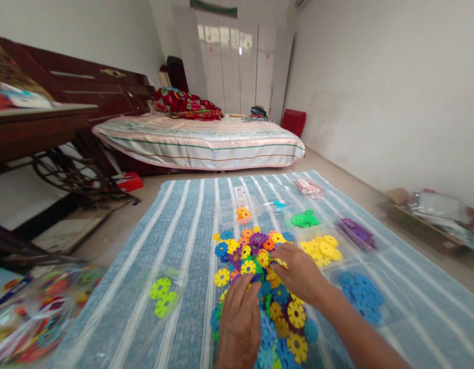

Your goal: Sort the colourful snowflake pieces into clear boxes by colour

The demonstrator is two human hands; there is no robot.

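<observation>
A mixed heap of flower-shaped plastic discs (268,328) in yellow, blue, purple, orange and green lies on the striped cloth. My left hand (240,318) rests over its near left side, fingers stretched forward and touching the discs, with no piece visible in its grasp. On the far right side of the heap, my right hand (298,271) has its fingers closed around a yellow disc (280,263). To the right, clear boxes hold sorted discs: yellow ones (322,250), blue ones (362,296), green ones (304,219) and purple ones (357,233).
A clear box with orange discs (243,214) stands beyond the heap. Two lime discs (165,297) lie in a clear box at left. A bag of red pieces (308,188) sits at the far edge. Behind are a bed (210,143) and, at left, a treadle table (40,123).
</observation>
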